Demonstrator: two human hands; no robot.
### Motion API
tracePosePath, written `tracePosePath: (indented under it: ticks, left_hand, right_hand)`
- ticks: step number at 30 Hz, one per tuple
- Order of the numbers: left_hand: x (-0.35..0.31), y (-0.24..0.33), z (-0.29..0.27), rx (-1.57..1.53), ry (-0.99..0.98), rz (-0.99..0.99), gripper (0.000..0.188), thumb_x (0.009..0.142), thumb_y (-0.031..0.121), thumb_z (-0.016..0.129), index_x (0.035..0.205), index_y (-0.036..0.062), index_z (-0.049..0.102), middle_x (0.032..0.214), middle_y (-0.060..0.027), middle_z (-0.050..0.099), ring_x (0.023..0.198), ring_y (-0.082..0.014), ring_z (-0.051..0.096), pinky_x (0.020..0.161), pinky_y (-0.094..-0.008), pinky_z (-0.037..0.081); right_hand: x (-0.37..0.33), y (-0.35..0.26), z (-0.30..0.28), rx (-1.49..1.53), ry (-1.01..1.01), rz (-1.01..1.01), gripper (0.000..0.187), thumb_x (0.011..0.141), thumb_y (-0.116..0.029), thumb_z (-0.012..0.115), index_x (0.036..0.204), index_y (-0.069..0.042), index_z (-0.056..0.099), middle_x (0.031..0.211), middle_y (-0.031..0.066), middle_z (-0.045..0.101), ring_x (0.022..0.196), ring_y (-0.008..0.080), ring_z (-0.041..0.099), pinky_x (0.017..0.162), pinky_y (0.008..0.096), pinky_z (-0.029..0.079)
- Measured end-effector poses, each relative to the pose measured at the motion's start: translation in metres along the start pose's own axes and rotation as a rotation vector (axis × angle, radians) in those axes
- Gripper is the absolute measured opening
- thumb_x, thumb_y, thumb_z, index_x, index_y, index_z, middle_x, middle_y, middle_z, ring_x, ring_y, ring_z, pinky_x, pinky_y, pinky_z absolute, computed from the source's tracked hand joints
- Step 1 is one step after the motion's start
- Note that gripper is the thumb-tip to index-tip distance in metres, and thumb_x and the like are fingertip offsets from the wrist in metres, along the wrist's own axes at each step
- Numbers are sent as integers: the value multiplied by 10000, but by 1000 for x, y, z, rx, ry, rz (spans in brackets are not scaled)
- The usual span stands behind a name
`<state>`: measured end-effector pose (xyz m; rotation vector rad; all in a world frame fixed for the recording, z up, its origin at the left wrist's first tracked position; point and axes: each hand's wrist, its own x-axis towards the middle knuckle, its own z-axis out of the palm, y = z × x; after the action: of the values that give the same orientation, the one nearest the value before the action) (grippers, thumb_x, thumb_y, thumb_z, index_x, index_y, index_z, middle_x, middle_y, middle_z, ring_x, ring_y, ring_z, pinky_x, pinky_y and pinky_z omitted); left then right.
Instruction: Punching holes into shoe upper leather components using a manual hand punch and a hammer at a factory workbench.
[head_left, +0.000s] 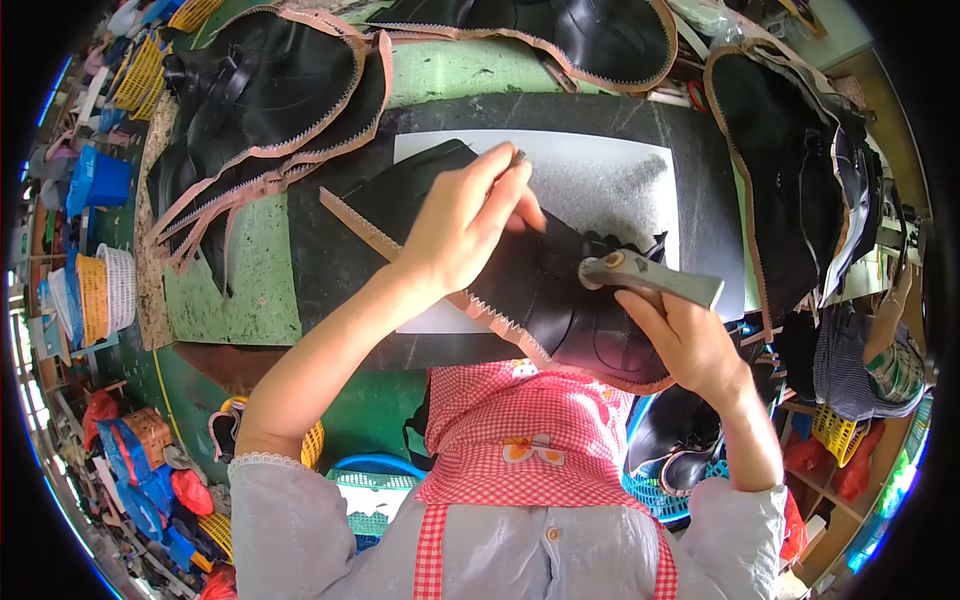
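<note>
A black leather boot upper [545, 270] with a zigzag-stitched tan edge lies across a white board [600, 160] in front of me. My left hand [470, 215] is closed in a pinch above the leather. The dark end of a small metal piece, possibly a punch [519, 157], pokes out above its fingers; the rest is hidden. My right hand [690, 340] grips a hammer with a grey metal head [665, 280], the handle mostly hidden below it. The hammer's round face points left, over the upper's scalloped edge [615, 243].
More black uppers with tan edges lie at the far left [270, 90], along the back [560, 35] and in a stack at the right [785, 170]. A black mat [330, 265] covers part of the green table [230, 280]. Another person's arm [890, 315] shows at far right.
</note>
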<state>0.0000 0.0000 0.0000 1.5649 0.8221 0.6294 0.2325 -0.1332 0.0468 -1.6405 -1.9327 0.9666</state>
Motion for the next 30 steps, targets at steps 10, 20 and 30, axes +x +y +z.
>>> tracePosePath:
  ticks: [10, 20, 30]
  left_hand:
    - [13, -13, -35, 977, -122, 495, 309, 880, 359, 689, 920, 97, 531, 632, -66, 594, 591, -273, 631, 556, -386, 483]
    - [-83, 49, -305, 1702, 790, 343, 294, 862, 177, 735, 848, 16, 490, 841, -93, 511, 768, -280, 491, 691, -384, 404]
    - [36, -91, -236, 1566, 975, 273, 166, 848, 140, 616, 982, 47, 584, 1178, -92, 537, 1165, -286, 501, 1031, -426, 358]
  right_hand:
    - [-1, -2, -1, 55, 24, 54, 234, 924, -128, 668, 1118, 0, 642, 790, 151, 662, 666, 231, 620, 641, 346, 496]
    - [143, 19, -40, -388, 459, -112, 389, 743, -256, 827, 899, -48, 537, 755, 93, 603, 689, 301, 628, 633, 401, 498]
    - [274, 67, -45, -631, 512, -338, 132, 809, -96, 626, 915, -38, 570, 945, 160, 584, 888, 385, 628, 764, 444, 525]
